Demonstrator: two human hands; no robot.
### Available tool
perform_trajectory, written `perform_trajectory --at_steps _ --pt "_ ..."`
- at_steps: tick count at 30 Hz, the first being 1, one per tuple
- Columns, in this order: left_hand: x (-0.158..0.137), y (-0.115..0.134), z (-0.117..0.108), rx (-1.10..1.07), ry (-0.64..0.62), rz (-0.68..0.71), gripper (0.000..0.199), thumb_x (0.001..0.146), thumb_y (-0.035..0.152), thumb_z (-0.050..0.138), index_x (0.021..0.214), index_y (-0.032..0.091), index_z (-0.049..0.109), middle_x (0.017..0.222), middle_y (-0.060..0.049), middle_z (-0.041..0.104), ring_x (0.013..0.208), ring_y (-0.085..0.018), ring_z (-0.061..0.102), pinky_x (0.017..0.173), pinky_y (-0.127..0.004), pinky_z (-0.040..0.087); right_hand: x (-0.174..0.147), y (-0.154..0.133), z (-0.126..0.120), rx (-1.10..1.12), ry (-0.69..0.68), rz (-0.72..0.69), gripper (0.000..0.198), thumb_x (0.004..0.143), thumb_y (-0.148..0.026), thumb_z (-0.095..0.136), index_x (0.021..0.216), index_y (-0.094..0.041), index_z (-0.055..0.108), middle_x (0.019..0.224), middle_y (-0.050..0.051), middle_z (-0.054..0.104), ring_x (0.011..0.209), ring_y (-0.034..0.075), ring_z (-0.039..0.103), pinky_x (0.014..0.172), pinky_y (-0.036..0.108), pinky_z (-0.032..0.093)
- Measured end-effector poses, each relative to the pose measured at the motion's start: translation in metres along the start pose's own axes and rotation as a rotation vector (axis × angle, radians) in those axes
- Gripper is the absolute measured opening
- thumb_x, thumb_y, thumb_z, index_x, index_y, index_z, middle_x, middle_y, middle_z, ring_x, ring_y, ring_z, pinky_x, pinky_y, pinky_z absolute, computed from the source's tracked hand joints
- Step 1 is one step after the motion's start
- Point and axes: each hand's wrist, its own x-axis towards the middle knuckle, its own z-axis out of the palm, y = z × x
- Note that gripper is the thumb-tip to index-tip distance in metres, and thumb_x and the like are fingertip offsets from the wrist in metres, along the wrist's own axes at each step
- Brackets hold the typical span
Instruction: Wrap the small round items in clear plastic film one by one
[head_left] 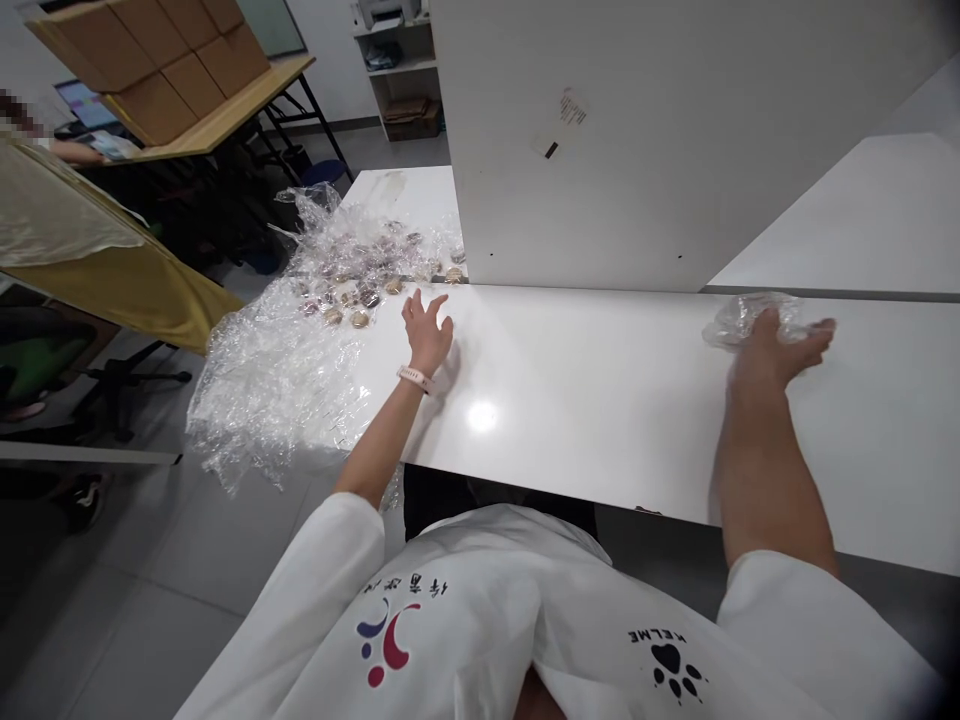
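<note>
My left hand [429,338], with a light band at the wrist, is over the white table, its fingers spread and nothing in them. Just beyond its fingertips are small round gold-coloured pieces [394,286], some apparently in clear wrapping. A large heap of crinkled clear plastic wrapping [289,360] spreads to its left and hangs over the table edge. Far to the right, my right hand [778,350] is at a crumpled piece of clear plastic [739,318] and appears to grip it. The plastic partly covers those fingers.
A tall white panel [585,150] stands upright along the back of the white table [577,380]. Cardboard boxes [157,60] are stacked on a wooden table at the back left. Yellow cloth [165,285] hangs at the left, near another person's arm [79,152].
</note>
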Motion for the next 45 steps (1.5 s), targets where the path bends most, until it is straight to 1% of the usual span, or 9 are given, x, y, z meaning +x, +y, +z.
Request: perform_trajectory --at_steps 3,9,15,21,25,28,33,39,45 --pt "0.049 0.000 0.010 0.078 -0.016 0.006 0.044 0.089 0.041 0.066 0.125 0.017 0.060 0.164 -0.011 0.021 0.153 -0.039 -0.001 0.119 -0.067 0.003 -0.024 0.002 -0.012 -0.163 0.289 0.123 0.060 0.085 -0.021 0.064 0.139 -0.014 0.038 0.147 0.025 0.036 0.139 0.024 0.036 0.116 0.045 0.022" --pt "0.097 0.011 -0.010 -0.017 -0.004 -0.051 0.060 0.095 0.048 0.057 0.129 -0.001 0.050 0.154 -0.022 0.038 0.150 -0.036 0.019 0.120 -0.065 -0.001 -0.067 -0.007 -0.040 -0.100 0.283 0.150 0.034 0.089 -0.020 0.054 0.122 -0.019 0.049 0.134 0.017 0.050 0.124 0.022 0.051 0.105 0.042 0.039" --pt "-0.041 0.022 -0.044 -0.199 0.300 0.289 0.039 0.100 0.048 0.045 0.119 0.022 0.066 0.126 -0.004 0.065 0.128 -0.022 0.053 0.117 -0.054 0.030 -0.090 -0.033 -0.036 -0.059 0.292 0.098 0.030 0.088 -0.019 0.050 0.117 -0.020 0.051 0.129 0.018 0.054 0.121 0.024 0.053 0.101 0.044 0.042" --pt "-0.196 0.042 -0.024 -0.423 -0.062 0.356 0.024 0.095 0.025 0.051 0.103 0.026 0.073 0.094 -0.009 0.070 0.087 -0.019 0.066 0.074 -0.034 0.056 -0.204 -0.095 -0.017 0.204 -0.442 0.402 0.036 0.084 -0.043 0.061 0.111 -0.019 0.056 0.098 0.010 0.068 0.082 0.020 0.068 0.077 0.041 0.057" --pt "-0.223 0.059 -0.021 -0.605 -0.328 0.463 0.030 0.091 0.015 0.048 0.104 0.024 0.074 0.092 -0.009 0.067 0.080 -0.017 0.063 0.067 -0.030 0.053 -0.269 -0.141 -0.012 0.344 -1.101 0.783 0.054 0.087 -0.063 0.054 0.125 -0.025 0.052 0.114 0.012 0.069 0.094 0.024 0.070 0.074 0.041 0.061" --pt "-0.224 0.068 -0.033 -0.749 -0.571 0.498 0.031 0.087 0.012 0.050 0.101 0.023 0.075 0.089 -0.008 0.066 0.074 -0.015 0.060 0.062 -0.027 0.049 -0.275 -0.155 0.001 0.396 -1.199 0.867 0.045 0.084 -0.060 0.061 0.108 -0.022 0.060 0.105 0.011 0.071 0.090 0.024 0.070 0.074 0.039 0.061" --pt "-0.209 0.066 -0.071 -1.002 -0.806 0.323 0.019 0.086 0.018 0.059 0.093 0.021 0.076 0.085 -0.007 0.065 0.071 -0.014 0.058 0.062 -0.027 0.047 -0.219 -0.154 -0.010 0.509 -0.880 0.557 0.029 0.078 -0.045 0.067 0.097 -0.024 0.064 0.084 0.003 0.066 0.065 0.016 0.060 0.060 0.034 0.058" --pt "-0.176 0.038 -0.090 -1.149 -0.515 -0.185 0.022 0.086 0.043 0.059 0.091 0.024 0.068 0.083 -0.005 0.057 0.065 -0.012 0.052 0.057 -0.027 0.050 -0.165 -0.172 -0.084 0.505 -0.512 0.072 0.037 0.084 -0.033 0.060 0.120 -0.040 0.061 0.102 0.002 0.063 0.088 0.018 0.064 0.080 0.042 0.056" --pt "-0.146 0.031 -0.088 -1.085 -0.353 -0.208 0.035 0.094 0.052 0.046 0.111 0.028 0.066 0.099 -0.009 0.060 0.091 -0.018 0.063 0.076 -0.035 0.060 -0.238 -0.176 -0.065 -0.024 -1.098 -0.225 0.081 0.064 -0.058 0.079 0.135 -0.028 0.053 0.140 0.011 0.053 0.135 0.034 0.044 0.105 0.056 0.041"
